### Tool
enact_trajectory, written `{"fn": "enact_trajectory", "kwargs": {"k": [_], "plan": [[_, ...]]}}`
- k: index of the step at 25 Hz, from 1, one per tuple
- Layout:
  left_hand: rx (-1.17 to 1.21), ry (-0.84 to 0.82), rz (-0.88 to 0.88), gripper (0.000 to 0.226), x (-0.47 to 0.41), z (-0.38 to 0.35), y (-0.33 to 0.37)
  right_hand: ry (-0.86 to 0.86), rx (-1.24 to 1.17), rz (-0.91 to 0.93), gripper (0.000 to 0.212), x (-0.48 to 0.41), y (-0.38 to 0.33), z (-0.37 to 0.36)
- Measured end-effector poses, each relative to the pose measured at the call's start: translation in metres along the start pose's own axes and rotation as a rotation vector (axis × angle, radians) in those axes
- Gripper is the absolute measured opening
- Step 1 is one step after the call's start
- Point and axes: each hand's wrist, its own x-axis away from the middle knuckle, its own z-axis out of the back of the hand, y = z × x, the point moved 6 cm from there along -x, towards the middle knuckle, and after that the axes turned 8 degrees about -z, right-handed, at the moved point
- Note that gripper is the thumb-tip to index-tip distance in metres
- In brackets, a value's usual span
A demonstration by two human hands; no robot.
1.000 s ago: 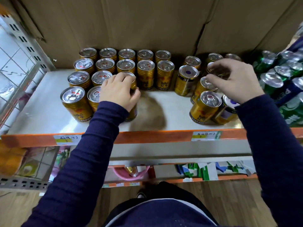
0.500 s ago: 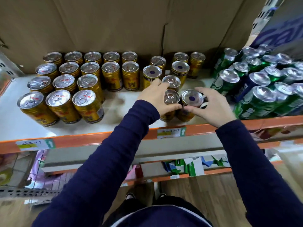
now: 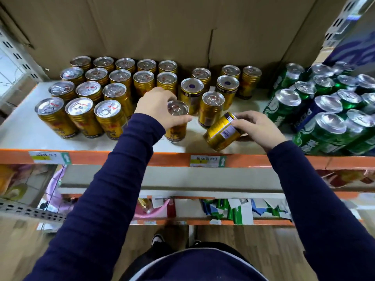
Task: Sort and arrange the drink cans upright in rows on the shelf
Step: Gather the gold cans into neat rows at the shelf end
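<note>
Single head view, close, forward and down onto shelf point(image 3: 101, 142).

Glossy metal cans point(image 3: 113, 116), matt cardboard point(image 3: 142, 27)

The shelf point(image 3: 24, 136) is a pale board with an orange front edge point(image 3: 91, 159) that bears two paper labels point(image 3: 208, 161). On its left, gold cans point(image 3: 81, 116) stand upright in tidy rows, five across in the two far rows and three across in the two near ones. Right of them a few loose cans point(image 3: 211, 112) stand upright with gaps between, with a front can point(image 3: 175, 132) near the edge and a tilted can point(image 3: 221, 132) just beside it. Far right, green cans point(image 3: 284, 110) crowd together with a blue can point(image 3: 306, 118) among them.
</note>
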Motion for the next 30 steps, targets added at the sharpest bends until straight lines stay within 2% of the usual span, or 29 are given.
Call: {"fn": "enact_trajectory", "kwargs": {"k": [4,7,10,13,15,16,17,21,22,27,30], "plan": [[0.009,-0.017,0.063,0.068,0.009,-0.007,-0.016,-0.115,0.189,0.03,0.056,0.001,0.001,0.0],[0.048,0.0,0.092,0.068,0.012,-0.009,-0.02,-0.175,0.523,0.023,0.057,-0.001,0.01,0.004],[0.076,-0.003,0.125,0.069,0.013,-0.011,-0.022,-0.123,0.583,0.243,0.045,0.005,-0.003,-0.005],[0.089,-0.003,0.135,0.069,0.013,-0.011,-0.023,-0.135,0.726,0.469,0.066,0.013,-0.022,-0.034],[0.099,0.001,0.14,0.069,0.014,-0.011,-0.024,-0.094,0.914,0.526,0.078,0.01,-0.022,-0.051],[0.103,0.003,0.141,0.069,0.014,-0.01,-0.024,-0.053,0.948,0.537,0.077,0.008,-0.023,-0.053],[0.106,0.006,0.141,0.069,0.014,-0.01,-0.023,-0.008,0.896,0.525,0.074,0.007,-0.025,-0.049],[0.111,0.027,0.143,0.069,0.014,-0.009,-0.024,0.115,0.23,0.286,0.058,0.003,-0.018,-0.011],[0.107,0.027,0.145,0.07,0.014,-0.009,-0.024,0.112,0.176,0.264,0.057,0.002,-0.014,-0.005],[0.072,-0.01,0.147,0.073,0.013,-0.01,-0.023,-0.003,0.388,0.317,0.058,0.003,-0.017,-0.003],[0.051,-0.096,0.069,0.075,0.014,-0.007,-0.018,-0.028,0.481,0.352,0.061,0.007,-0.02,-0.007]]}}
